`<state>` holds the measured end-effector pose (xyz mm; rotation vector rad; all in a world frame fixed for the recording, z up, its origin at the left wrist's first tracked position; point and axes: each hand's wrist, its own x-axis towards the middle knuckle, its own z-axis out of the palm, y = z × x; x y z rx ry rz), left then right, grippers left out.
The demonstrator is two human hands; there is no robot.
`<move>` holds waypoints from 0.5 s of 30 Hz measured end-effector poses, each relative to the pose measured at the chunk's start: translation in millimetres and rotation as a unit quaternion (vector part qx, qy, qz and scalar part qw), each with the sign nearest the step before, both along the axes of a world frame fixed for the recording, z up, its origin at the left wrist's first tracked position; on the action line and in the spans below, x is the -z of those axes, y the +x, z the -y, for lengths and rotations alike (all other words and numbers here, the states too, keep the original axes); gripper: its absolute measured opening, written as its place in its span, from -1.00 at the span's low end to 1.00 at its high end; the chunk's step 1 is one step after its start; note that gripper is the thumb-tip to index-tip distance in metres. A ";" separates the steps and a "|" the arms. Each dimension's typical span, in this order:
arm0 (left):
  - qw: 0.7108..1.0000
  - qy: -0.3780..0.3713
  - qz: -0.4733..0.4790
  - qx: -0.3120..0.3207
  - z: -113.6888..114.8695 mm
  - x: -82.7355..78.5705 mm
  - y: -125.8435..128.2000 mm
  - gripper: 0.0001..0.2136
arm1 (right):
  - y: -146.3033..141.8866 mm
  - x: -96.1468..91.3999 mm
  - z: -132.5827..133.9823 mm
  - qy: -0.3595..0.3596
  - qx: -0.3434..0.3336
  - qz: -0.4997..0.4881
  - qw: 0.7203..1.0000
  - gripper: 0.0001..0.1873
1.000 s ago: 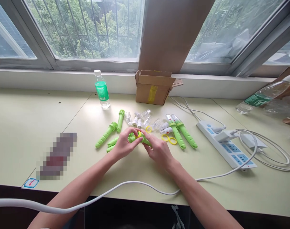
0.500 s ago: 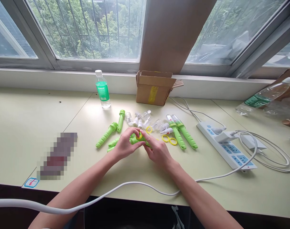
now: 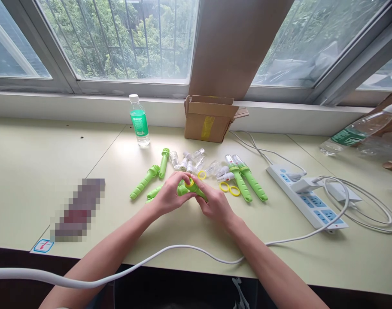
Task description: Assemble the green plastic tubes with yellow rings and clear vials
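Both my hands meet over the table's middle on one green ribbed handle (image 3: 196, 190) with a yellow ring (image 3: 190, 183) at its end. My left hand (image 3: 168, 196) pinches the ringed end. My right hand (image 3: 215, 203) wraps the handle's shaft. More green handles lie to the left (image 3: 143, 182), and two assembled ones with clear tips (image 3: 247, 182) lie to the right. Loose yellow rings (image 3: 228, 188) and small clear vials (image 3: 191, 162) are scattered just beyond my hands.
A green-labelled water bottle (image 3: 139, 121) and an open cardboard box (image 3: 208, 118) stand by the window sill. A white power strip (image 3: 307, 198) with cables lies at the right; a white cable (image 3: 170, 253) crosses the near table edge. Another bottle (image 3: 360, 128) lies at far right.
My hands stay on the green handle; they have shifted slightly and the fingers have turned a little about the yellow ring. Nothing else moved.
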<state>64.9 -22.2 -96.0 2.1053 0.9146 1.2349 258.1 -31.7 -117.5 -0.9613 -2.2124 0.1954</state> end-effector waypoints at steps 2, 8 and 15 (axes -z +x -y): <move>1.000 0.008 -0.004 -0.005 0.1 0.8 0.4 -0.76 | 0.1 0.9 0.1 -0.003 0.000 -0.001 1.000 -0.23; 0.999 0.023 -0.022 -0.015 0.6 2.9 0.5 -0.77 | 0.2 1.9 -0.4 -0.005 0.002 -0.002 1.000 -0.25; 0.999 0.027 -0.034 -0.020 1.2 2.9 0.4 -0.78 | -0.1 -0.3 -0.1 -0.006 0.008 0.006 1.000 -0.27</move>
